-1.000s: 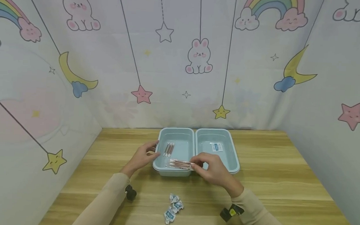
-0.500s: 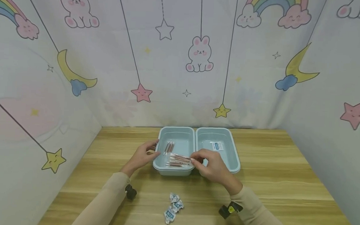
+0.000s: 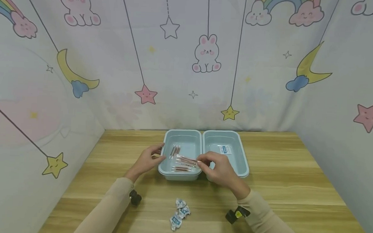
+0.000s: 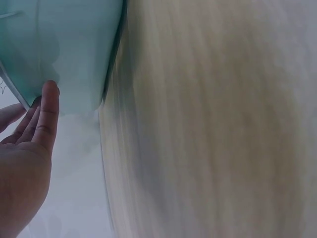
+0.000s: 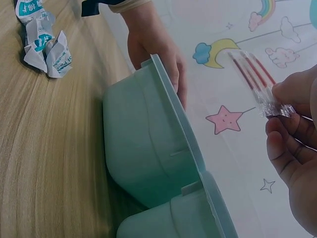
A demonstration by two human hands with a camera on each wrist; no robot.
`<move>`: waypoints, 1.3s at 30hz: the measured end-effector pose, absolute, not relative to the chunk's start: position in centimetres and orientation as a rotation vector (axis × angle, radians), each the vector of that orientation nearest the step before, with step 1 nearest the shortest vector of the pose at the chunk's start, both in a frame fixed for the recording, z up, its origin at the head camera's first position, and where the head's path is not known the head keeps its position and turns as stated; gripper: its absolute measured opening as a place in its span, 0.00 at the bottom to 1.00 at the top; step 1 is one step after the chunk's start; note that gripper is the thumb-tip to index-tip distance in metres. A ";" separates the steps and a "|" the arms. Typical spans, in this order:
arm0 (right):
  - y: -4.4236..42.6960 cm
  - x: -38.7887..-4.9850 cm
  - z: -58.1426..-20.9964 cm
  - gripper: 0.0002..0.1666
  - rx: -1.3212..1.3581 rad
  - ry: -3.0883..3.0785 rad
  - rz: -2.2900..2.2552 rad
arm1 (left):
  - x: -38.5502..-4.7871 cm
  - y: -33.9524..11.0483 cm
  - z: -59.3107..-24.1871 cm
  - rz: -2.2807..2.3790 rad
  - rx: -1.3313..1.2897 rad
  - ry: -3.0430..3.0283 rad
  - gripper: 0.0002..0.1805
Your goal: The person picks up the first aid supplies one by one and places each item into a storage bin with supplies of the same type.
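The right hand (image 3: 220, 170) pinches the end of a clear packet of reddish-brown sticks (image 3: 186, 161) over the left blue bin (image 3: 180, 177). In the right wrist view, the packet (image 5: 253, 74) hangs from the thumb and fingers of the right hand (image 5: 297, 124), above the rim. Below it, inside the left bin, lie a packet of similar sticks (image 3: 181, 169) and another group of sticks (image 3: 175, 151). The left hand (image 3: 145, 161) rests against that bin's left side. Its fairly straight fingers touch the outer wall (image 4: 74, 54) in the left wrist view.
Right beside the left bin stands a second blue bin (image 3: 246, 164), with a white and blue packet (image 3: 225, 150) inside. Several crumpled white and blue wrappers (image 3: 176, 221) lie on the wooden table (image 3: 151, 212) between the forearms. A patterned cloth (image 3: 182, 67) hangs behind the table.
The packet in the right hand has risen slightly away from the bin's near edge, showing more of the sticks beneath. The left hand has stayed against the bin.
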State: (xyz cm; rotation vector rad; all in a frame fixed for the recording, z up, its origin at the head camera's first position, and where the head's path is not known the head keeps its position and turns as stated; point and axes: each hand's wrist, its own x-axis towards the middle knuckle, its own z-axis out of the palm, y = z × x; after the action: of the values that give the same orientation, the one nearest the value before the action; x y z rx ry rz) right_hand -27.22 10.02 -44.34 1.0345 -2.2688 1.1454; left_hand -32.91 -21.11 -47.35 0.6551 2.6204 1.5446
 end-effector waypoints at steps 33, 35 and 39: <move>10.1 -27.8 -43.4 0.04 0.948 -2.288 1.115 | -31.8 -20.8 -45.4 1.494 0.672 2.663 0.33; 10.1 -27.8 -43.4 0.04 0.944 -2.297 1.124 | -31.7 -20.8 -45.4 1.490 0.671 2.659 0.33; 10.2 -27.9 -43.4 0.04 0.931 -2.310 1.143 | -31.6 -20.8 -45.4 1.487 0.665 2.657 0.33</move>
State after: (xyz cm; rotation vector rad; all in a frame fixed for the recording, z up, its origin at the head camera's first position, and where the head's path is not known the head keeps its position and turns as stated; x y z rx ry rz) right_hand -27.93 10.20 -43.42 0.9306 -2.3103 1.1430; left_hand -31.64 -20.78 -45.39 0.6645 2.6568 1.4871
